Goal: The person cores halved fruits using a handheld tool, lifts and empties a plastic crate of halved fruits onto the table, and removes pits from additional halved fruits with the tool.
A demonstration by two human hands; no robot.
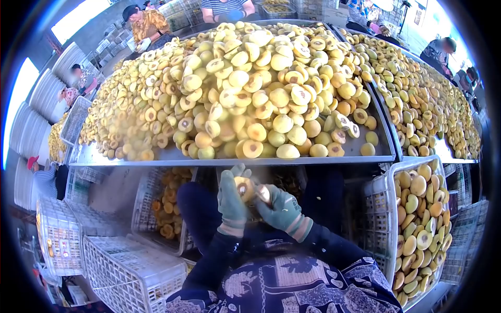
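My left hand [233, 201], in a grey-green glove, is closed around a yellow stone-fruit half [243, 189], its cut face with a brown centre turned toward my right hand. Close beside it, my gloved right hand [282, 208] has its fingers bent around a small pale and brown piece [263, 194] that I cannot make out. Both hands are above my lap, just in front of the metal table's near edge [229, 162]. On the table lies a large heap of halved yellow fruit [250, 94], many with brown centres showing.
At my right stands a white plastic crate [383, 229] full of fruit halves. Another crate [143, 203] with darker fruit pieces is at my left, beside an upturned white crate [122, 271]. A second fruit-laden table section [417, 104] adjoins on the right. Several people work around the tables.
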